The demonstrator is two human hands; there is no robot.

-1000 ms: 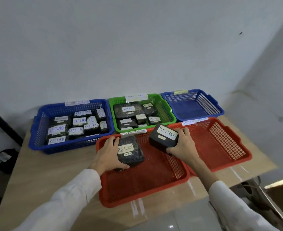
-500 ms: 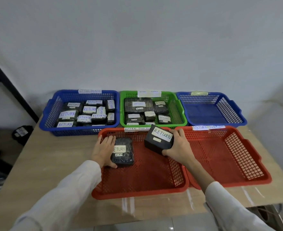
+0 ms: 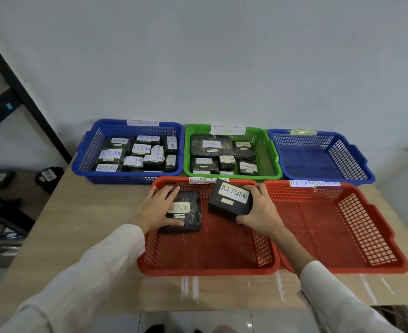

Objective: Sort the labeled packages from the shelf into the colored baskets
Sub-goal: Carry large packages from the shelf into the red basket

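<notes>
red mesh fills the near row: two baskets stand side by side on the wooden table (image 3: 90, 224). in the left red basket (image 3: 207, 270) our left hand (image 3: 159, 207) grips a wrapped dark package (image 3: 186, 216) labelled "return", with the fingers curled over its far edge and the thumb along its near side. the package lies flat on the basket floor. our right hand (image 3: 263, 210) holds a black box (image 3: 229, 204), also labelled "return", with fingers and thumb wrapped round its right end. it is tilted over the same basket, just beside the first package, and we cannot tell whether its lower edge touches the mesh. the right red basket (image 3: 342, 269) lies by our right wrist. behind, the left blue basket (image 3: 126, 179) and the green basket (image 3: 267, 162) hold labelled packages, next to the right blue basket (image 3: 318, 162).
</notes>
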